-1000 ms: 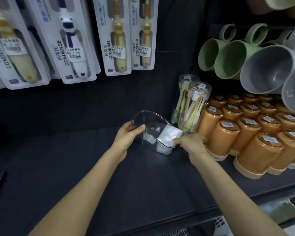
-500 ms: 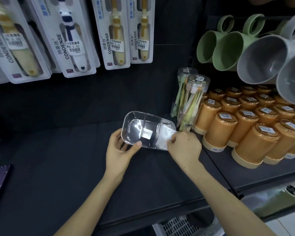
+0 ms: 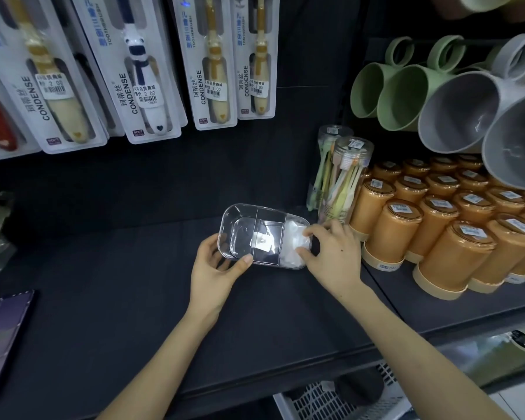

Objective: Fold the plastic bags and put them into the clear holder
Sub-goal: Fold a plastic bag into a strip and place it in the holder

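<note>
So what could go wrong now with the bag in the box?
The plastic bag could puff up out of the clear holder once the right hand lets go. That hand is right beside the tall toothbrush jar, so pulling away might knock it over.

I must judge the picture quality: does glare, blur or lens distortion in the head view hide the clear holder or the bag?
Head view, light: dim, the dark shelf swallows shadows. Head view, glare: pale reflections streak the clear holder, yet the white plastic bag in its right compartment is readable. Head view, distortion: the toothbrush packs fan outward; edges look softer than the middle.
</note>
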